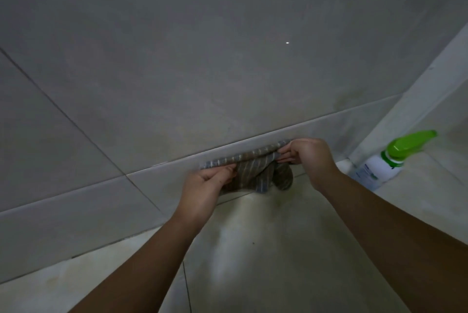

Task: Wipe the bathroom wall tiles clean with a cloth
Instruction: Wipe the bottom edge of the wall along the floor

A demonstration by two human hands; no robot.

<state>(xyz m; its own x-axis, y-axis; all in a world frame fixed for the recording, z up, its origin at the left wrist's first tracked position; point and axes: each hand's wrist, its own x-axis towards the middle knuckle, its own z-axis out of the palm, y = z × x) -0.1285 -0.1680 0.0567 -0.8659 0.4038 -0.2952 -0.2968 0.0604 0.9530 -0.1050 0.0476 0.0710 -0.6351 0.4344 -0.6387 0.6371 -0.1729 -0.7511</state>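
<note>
A striped grey-brown cloth [255,168] hangs stretched between both hands, low in front of the grey wall tiles [192,79] near the skirting strip. My left hand [206,187] pinches the cloth's left edge with curled fingers. At the cloth's upper right corner, my right hand [307,158] pinches it between thumb and fingers. The cloth's lower part droops in a bunch toward the floor.
A white spray bottle with a green trigger head [387,160] stands on the floor in the right corner, close to my right forearm. A second wall [430,79] meets the tiled wall there. Pale floor tiles [266,249] lie below.
</note>
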